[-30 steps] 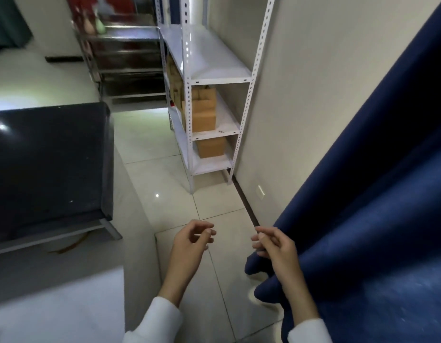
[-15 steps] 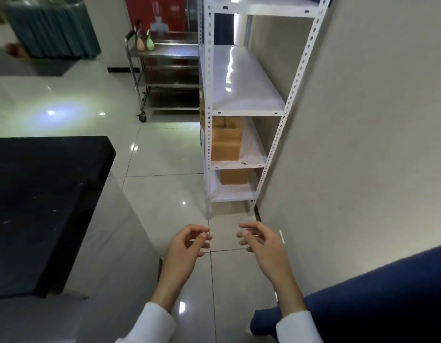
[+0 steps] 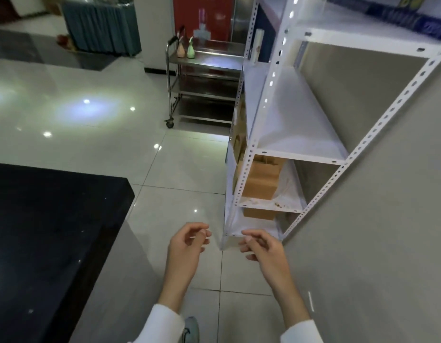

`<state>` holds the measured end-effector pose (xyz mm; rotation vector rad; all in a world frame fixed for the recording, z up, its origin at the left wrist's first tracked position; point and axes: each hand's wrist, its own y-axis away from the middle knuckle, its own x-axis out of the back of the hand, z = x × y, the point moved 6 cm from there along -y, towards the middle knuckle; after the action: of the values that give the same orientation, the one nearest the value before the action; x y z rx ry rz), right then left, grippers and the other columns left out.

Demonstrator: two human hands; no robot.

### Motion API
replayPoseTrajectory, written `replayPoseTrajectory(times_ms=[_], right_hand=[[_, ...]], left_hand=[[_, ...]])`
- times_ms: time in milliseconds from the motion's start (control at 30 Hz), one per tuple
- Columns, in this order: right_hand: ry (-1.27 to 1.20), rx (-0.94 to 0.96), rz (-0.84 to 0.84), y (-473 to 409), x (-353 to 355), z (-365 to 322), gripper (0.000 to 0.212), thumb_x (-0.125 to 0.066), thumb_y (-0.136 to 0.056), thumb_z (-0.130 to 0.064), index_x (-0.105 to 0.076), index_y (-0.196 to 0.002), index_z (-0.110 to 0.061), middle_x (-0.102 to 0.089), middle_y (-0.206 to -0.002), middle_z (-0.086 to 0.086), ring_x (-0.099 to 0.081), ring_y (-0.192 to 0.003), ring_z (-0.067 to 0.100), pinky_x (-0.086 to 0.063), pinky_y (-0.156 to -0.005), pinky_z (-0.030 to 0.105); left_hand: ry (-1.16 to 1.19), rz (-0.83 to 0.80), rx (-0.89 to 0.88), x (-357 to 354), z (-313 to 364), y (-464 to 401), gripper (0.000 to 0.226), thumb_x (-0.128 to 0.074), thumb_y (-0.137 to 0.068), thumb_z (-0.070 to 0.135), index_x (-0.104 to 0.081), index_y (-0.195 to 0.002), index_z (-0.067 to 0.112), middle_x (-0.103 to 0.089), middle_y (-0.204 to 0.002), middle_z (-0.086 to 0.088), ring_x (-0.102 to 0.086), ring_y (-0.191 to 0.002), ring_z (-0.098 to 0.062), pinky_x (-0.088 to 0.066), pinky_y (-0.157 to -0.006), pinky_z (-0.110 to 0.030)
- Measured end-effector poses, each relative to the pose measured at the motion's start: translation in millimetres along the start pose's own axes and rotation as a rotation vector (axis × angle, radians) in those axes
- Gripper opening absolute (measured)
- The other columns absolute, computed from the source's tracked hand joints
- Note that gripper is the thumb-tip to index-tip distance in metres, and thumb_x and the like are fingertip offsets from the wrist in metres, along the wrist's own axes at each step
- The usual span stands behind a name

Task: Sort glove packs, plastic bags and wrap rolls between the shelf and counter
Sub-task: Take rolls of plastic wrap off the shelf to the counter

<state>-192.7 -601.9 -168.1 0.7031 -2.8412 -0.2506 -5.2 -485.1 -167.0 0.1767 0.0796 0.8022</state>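
Head view is directed forward and down along a tiled floor (image 3: 180,169), with both bare hands held out low in the middle of the picture. Left hand (image 3: 187,246) is seen with its fingers loosely curled toward the thumb, nothing being held between them; right hand (image 3: 264,248) is likewise relaxed, its fingers (image 3: 251,237) lightly bent and apart, and nothing is gripped. The two hands are kept near each other but not touching, and white sleeves (image 3: 162,323) are seen at both wrists. A white metal shelf (image 3: 296,125) is stood against the grey wall (image 3: 375,231) on the right, its near lower corner lying just beyond the right hand. On the top board of the shelf, at the upper right corner of the picture, a dark blue printed pack (image 3: 397,13) is laid; what it contains cannot be told. At the far end of the shelf a pale upright roll (image 3: 258,44) is seen. The middle board is shown bare and glossy. On the lower boards brown paper bags (image 3: 261,179) are stacked, with a crumpled clear plastic sheet (image 3: 288,186) lying just beside them toward the wall. A black counter (image 3: 48,231) fills the lower left, its near corner pointing toward the shelf. Beyond the shelf a steel trolley (image 3: 202,90) is parked, with two small bottles (image 3: 186,49) at the left end of its top tier.
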Motion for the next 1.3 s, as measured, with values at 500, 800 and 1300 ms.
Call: replayPoseTrajectory(times_ms=[500,800,1300], right_hand=[[-0.03,0.0,-0.115,-234.3,-109.8,-92.5,0.017,-0.058,-0.104,-0.007,-0.074,-0.107,-0.014,-0.079,-0.094,0.007,-0.073,-0.081,0.016,-0.056,-0.07,0.022],[-0.035,0.025,-0.181,-427.1,-175.0,-153.2,0.019,-0.056,-0.104,-0.008,-0.073,-0.107,-0.015,-0.079,-0.092,0.004,-0.073,-0.079,0.014,-0.058,-0.074,0.028],[-0.023,0.026,-0.217,-667.0,-259.6,-203.0,0.026,-0.056,-0.102,-0.005,-0.075,-0.098,-0.022,-0.079,-0.086,0.0,-0.073,-0.077,0.016,-0.057,-0.07,0.029]], left_hand=[[0.031,0.103,-0.024,21.4,75.0,-250.5,0.018,-0.061,-0.099,0.007,-0.074,-0.096,0.02,-0.079,-0.09,0.0,-0.075,-0.081,-0.016,-0.059,-0.076,-0.034],[-0.061,0.155,-0.053,26.7,117.6,-423.9,0.021,-0.059,-0.101,0.006,-0.074,-0.098,0.02,-0.079,-0.091,-0.001,-0.076,-0.083,-0.018,-0.057,-0.075,-0.034],[-0.032,0.208,-0.026,37.8,147.3,-640.8,0.02,-0.059,-0.101,0.011,-0.075,-0.099,0.024,-0.079,-0.094,0.002,-0.076,-0.086,-0.017,-0.057,-0.073,-0.031]])
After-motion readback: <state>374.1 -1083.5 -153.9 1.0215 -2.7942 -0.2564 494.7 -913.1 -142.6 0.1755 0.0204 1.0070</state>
